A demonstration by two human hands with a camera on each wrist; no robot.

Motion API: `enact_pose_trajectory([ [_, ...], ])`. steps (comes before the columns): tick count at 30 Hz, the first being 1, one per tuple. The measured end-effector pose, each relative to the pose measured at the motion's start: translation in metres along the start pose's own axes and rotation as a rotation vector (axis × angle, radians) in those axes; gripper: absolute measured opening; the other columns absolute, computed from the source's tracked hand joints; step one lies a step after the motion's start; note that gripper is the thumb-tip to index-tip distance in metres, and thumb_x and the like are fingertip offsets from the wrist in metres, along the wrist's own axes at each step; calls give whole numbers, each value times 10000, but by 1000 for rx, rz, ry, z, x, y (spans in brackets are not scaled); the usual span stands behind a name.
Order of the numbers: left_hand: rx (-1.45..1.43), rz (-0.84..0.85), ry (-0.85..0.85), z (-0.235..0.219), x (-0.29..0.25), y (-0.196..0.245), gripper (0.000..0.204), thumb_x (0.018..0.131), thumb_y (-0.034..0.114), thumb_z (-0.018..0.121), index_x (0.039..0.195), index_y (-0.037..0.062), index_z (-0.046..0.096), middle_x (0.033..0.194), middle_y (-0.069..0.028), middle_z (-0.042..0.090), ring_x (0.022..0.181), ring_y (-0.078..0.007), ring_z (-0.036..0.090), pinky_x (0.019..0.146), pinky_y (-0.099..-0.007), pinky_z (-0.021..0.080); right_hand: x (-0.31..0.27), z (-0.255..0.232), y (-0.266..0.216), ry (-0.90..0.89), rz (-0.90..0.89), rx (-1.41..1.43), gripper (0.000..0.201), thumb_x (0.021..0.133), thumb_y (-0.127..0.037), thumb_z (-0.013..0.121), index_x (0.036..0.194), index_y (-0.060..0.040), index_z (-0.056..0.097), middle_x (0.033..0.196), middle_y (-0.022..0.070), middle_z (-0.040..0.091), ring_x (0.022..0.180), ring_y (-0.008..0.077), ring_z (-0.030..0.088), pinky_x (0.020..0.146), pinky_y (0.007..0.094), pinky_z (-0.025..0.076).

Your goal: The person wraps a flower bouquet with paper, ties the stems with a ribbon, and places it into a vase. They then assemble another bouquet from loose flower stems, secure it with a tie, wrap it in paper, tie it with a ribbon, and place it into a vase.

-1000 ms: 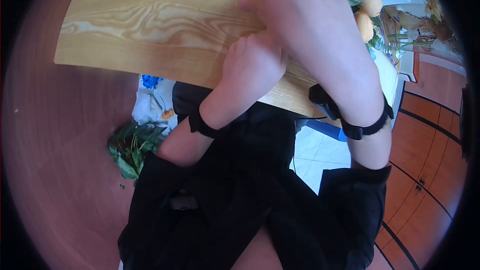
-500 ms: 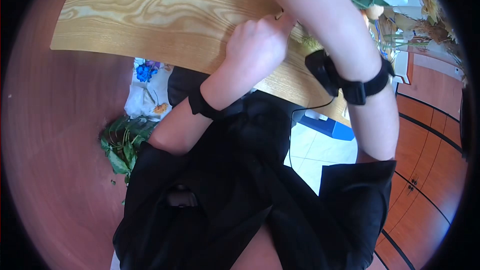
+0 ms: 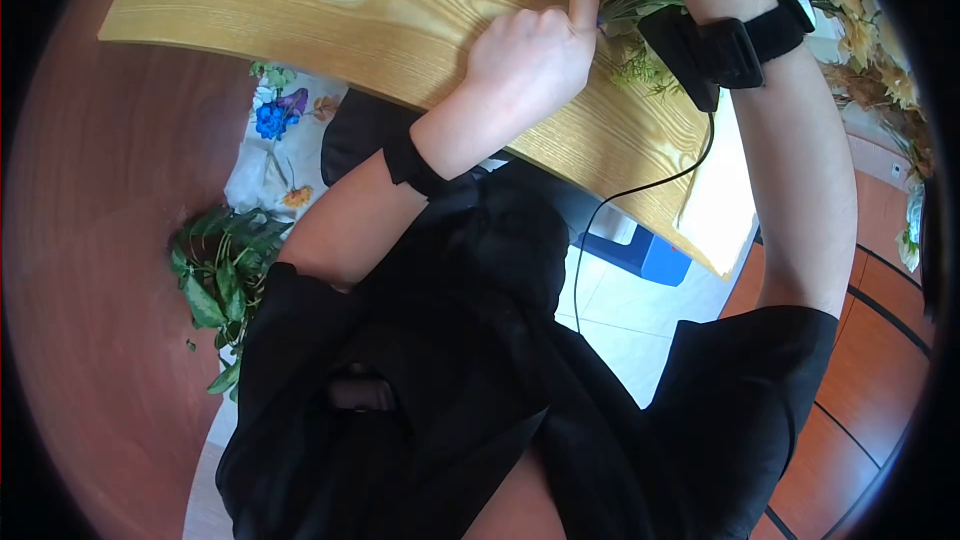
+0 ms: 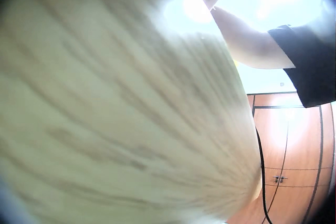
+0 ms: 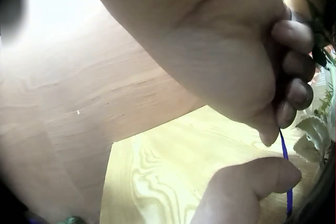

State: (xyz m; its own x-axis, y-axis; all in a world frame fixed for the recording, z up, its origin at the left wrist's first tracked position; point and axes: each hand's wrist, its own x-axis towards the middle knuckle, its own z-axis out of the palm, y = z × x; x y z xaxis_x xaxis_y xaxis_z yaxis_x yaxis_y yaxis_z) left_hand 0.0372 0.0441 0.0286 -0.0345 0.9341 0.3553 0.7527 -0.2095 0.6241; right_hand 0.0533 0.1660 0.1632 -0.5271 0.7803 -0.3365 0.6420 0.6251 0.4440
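Observation:
A thin blue ribbon (image 5: pixel 285 144) runs between my two hands over the wood-grain table (image 3: pixel 330 0). My right hand (image 5: pixel 236 71) grips its upper end, fingers curled in against the palm; the head view cuts this hand off at the top. My left hand (image 3: pixel 530 60) rests low over the tabletop, knuckles up, one digit extended against the ribbon and the others curled under. In the right wrist view that digit's tip crosses the ribbon, which reappears below it. Beside the hands lie green stems and leaves (image 3: pixel 635 0) of a bunch of flowers, partly hidden by the right forearm.
Peach flowers and dried blooms (image 3: pixel 855 20) crowd the right side. White paper (image 3: pixel 715 210) lies at the table's right edge. A black cable (image 3: pixel 640 190) hangs from the right wrist camera. Leafy greenery (image 3: pixel 225 270) and blue flowers (image 3: pixel 272 120) sit below the table at left.
My right hand and forearm have moved up and to the right, away from the left hand, uncovering the stems and the blue ribbon. The left hand has shifted slightly up and right in view.

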Motion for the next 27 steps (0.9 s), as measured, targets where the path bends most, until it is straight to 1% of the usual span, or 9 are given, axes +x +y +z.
enact_pose_trajectory([
  [7, -105, -95, -4, -2, 5, -5, 448, 948, 255, 584, 1068, -120, 372, 594, -267, 604, 584, -449, 646, 518, -509, 534, 0, 4, -9, 98, 5, -49, 215, 782, -209, 675, 871, -35, 764, 903, 180, 730, 871, 312, 717, 741, 405, 564],
  [12, -153, -110, 95, 11, 11, -22, 457, 933, 283, 606, 999, -133, 428, 595, -266, 605, 579, -448, 640, 518, -503, 531, -31, -11, -20, 73, -132, -17, 159, 778, -160, 656, 780, -29, 745, 806, 177, 719, 795, 309, 714, 685, 394, 566],
  [15, -164, -118, 79, 11, 15, -27, 508, 927, 308, 606, 1011, -157, 419, 621, -275, 619, 600, -448, 650, 540, -505, 542, -36, 10, -19, 415, -275, 22, 128, 724, -146, 647, 690, -40, 711, 703, 168, 685, 682, 311, 690, 623, 394, 558],
  [17, -176, -144, 46, 9, 15, -28, 522, 926, 304, 607, 1019, -174, 418, 622, -276, 619, 596, -451, 646, 539, -504, 541, -42, 15, -12, 473, -298, 53, 136, 733, -142, 641, 678, -34, 702, 688, 173, 676, 670, 321, 683, 613, 401, 553],
  [19, -181, -86, 136, 8, 15, -28, 507, 923, 268, 609, 1057, -187, 430, 624, -270, 622, 590, -454, 643, 535, -512, 535, -50, 15, -9, 536, -324, 83, 147, 742, -138, 635, 665, -27, 693, 673, 178, 666, 658, 331, 676, 604, 408, 549],
  [24, -258, -130, 138, -10, 17, -24, 348, 931, 217, 594, 1058, -94, 505, 685, -243, 648, 649, -426, 658, 576, -488, 525, -82, 20, -9, 615, -179, 392, 212, 773, -129, 628, 603, -2, 642, 622, 214, 618, 617, 379, 644, 574, 445, 523],
  [25, -258, -170, 167, -14, 18, -23, 282, 936, 203, 591, 1033, -55, 528, 706, -229, 655, 671, -412, 663, 587, -467, 521, -85, 26, -10, 587, -147, 362, 188, 856, -129, 606, 721, -8, 657, 653, 163, 649, 576, 289, 637, 528, 385, 498],
  [26, -253, -163, 166, -19, 17, -21, 282, 936, 203, 591, 1033, -55, 528, 706, -229, 655, 671, -412, 663, 587, -467, 521, -87, 37, -14, 594, -142, 365, 188, 856, -129, 606, 721, -8, 657, 653, 163, 649, 576, 289, 637, 528, 385, 498],
  [27, -354, -207, 139, -23, 16, -19, 251, 948, 199, 581, 1010, -39, 530, 707, -222, 649, 675, -396, 662, 584, -443, 510, -88, 49, -18, 731, -120, 442, 207, 847, -162, 642, 690, -27, 640, 652, 147, 629, 618, 301, 645, 547, 390, 506],
])
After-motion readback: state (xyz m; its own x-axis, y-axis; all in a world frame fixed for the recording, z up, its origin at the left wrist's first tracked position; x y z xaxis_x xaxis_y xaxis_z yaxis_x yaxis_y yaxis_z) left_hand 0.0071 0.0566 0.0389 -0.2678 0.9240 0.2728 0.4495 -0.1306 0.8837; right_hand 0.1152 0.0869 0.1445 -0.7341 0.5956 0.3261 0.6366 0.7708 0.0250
